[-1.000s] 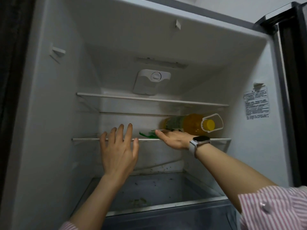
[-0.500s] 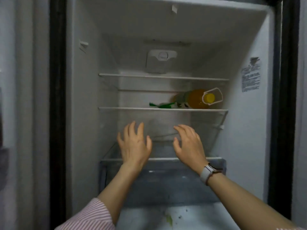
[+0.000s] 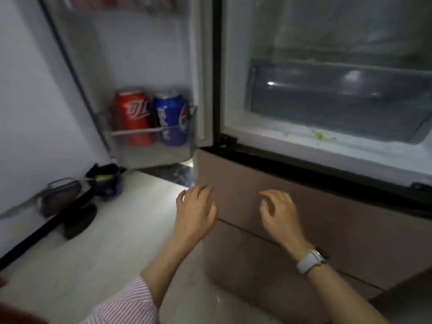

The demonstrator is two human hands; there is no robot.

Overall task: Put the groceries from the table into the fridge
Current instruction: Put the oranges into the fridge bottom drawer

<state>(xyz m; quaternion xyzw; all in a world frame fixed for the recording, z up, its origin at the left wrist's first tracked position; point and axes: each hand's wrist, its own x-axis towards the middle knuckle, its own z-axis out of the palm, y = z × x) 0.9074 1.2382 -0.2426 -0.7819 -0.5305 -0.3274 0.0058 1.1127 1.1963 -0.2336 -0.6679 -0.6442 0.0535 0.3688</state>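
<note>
- Below the open fridge (image 3: pixel 327 148) compartment, both hands are held in the air before the brown lower drawer fronts (image 3: pixel 350 230), side by side and a little apart.
- Left hand (image 3: pixel 195 212): nothing is held; the fingers are loosely curled and spread, pointing up toward the fridge.
- Right hand (image 3: pixel 279 212): nothing is gripped; the fingers are relaxed and bent; a white watch (image 3: pixel 309 260) is worn on the wrist.
- A striped sleeve (image 3: pixel 126 305) is seen on the left forearm.
- Groceries already stowed: a red can (image 3: pixel 132 118) and a blue can (image 3: pixel 171 119) are stood upright, long axes vertical, tops up, side by side in the lowest shelf of the open door (image 3: pixel 152 148). The red one is set on the left, the blue one toward the hinge side.
- Both cans are placed up and to the left of the hands, well apart from them; no contact is made.
- A clear crisper drawer (image 3: pixel 339 99) is seen inside the compartment, with green crumbs on the ledge in front of it.
- On the pale floor (image 3: pixel 105 242) at left, dark slippers (image 3: pixel 79 218) and a dark bag (image 3: pixel 106 181) are left by the wall; detail is blurred.
</note>
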